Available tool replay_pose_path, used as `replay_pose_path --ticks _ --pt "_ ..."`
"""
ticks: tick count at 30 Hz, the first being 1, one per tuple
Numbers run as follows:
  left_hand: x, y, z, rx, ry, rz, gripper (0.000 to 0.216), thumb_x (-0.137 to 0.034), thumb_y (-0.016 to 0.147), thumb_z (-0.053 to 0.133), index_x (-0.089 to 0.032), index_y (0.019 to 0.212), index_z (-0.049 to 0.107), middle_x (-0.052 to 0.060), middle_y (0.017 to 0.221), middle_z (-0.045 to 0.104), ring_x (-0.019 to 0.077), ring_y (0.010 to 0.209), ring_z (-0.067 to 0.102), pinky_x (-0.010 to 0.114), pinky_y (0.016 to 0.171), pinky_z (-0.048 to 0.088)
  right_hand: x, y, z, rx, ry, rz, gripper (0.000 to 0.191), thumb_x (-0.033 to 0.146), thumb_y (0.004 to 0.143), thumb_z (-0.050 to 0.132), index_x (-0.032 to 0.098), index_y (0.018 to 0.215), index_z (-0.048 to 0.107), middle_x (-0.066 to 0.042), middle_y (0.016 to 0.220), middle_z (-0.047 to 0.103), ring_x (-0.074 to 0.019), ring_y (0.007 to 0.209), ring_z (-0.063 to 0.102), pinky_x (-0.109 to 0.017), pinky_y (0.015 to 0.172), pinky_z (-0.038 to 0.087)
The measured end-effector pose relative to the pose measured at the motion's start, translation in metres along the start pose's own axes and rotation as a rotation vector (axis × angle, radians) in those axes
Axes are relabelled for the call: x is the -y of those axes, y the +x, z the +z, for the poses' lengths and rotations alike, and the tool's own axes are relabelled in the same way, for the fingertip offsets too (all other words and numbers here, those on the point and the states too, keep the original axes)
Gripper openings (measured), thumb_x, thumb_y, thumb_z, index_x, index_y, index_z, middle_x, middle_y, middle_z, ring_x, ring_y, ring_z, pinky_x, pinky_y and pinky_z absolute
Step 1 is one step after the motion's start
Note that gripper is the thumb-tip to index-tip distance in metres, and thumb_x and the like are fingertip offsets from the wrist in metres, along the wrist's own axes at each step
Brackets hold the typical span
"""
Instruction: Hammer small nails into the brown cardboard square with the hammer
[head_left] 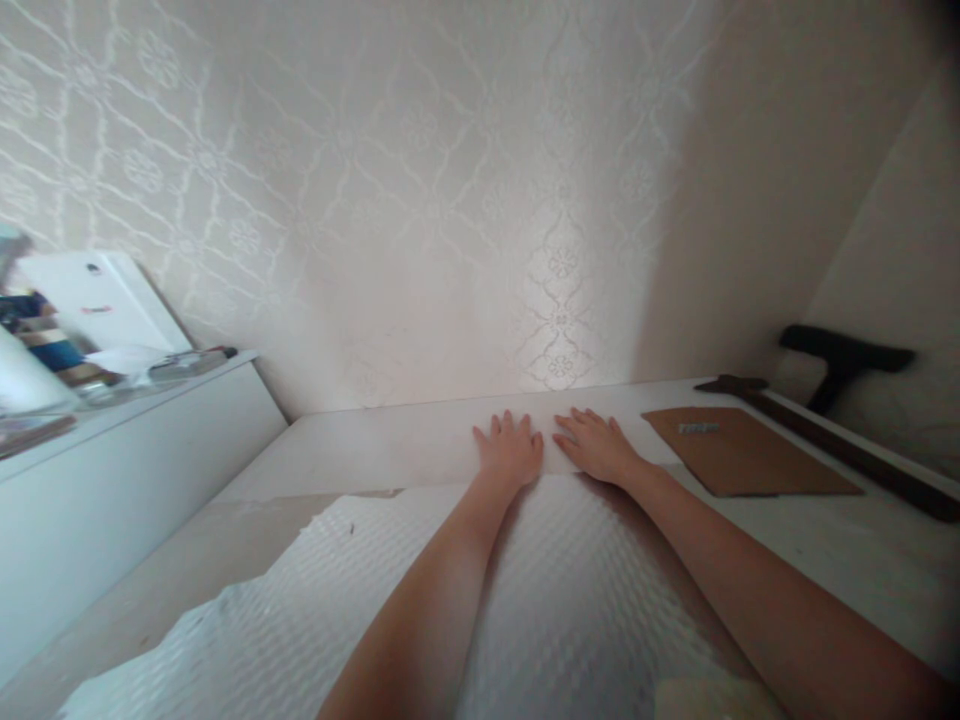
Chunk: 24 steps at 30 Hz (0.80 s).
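Both of my hands press flat, fingers spread, on a long white board (390,445) lying at the foot of the wall. My left hand (512,447) rests near the board's middle. A short gap to its right, my right hand (596,445) lies palm down on the same board. Neither hand grips anything. Under my forearms spreads a white sheet with a bumpy, bubble-like texture (300,630). To the right of my right hand lies a flat piece of brown cardboard (757,455), with a small row of pale metallic pieces (699,428) on it.
A hammer (847,440) lies on the right, beside the cardboard. Behind it a black T-shaped object (844,350) stands near the corner. On the left is a white cabinet (150,480), with a white box (105,305) and several small items on top. Patterned wallpaper (450,200) covers the wall ahead.
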<state>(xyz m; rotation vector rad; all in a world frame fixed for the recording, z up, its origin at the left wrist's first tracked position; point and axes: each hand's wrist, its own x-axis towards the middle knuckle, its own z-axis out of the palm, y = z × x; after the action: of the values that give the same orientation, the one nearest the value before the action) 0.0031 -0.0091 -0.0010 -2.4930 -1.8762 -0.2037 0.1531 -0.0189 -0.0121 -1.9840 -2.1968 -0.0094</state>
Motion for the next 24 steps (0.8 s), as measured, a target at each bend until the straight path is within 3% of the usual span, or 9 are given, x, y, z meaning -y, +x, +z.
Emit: replay_pose_path --ticks 24 --pt "-0.0002 0.0000 -0.0012 0.005 0.002 -0.002 0.052 -0.045 0.091 0.017 -0.023 0.136 0.032 0.011 0.145 0.027 0.0315 0.132 0.022 0.060 0.101 0.019 0.0004 0.0002 -0.0007 0.012 -0.009 0.005 0.051 0.043 0.092 0.026 0.019 0.135 0.040 -0.014 0.142 0.031 -0.0326 0.129 0.026 -0.055 0.100 0.022"
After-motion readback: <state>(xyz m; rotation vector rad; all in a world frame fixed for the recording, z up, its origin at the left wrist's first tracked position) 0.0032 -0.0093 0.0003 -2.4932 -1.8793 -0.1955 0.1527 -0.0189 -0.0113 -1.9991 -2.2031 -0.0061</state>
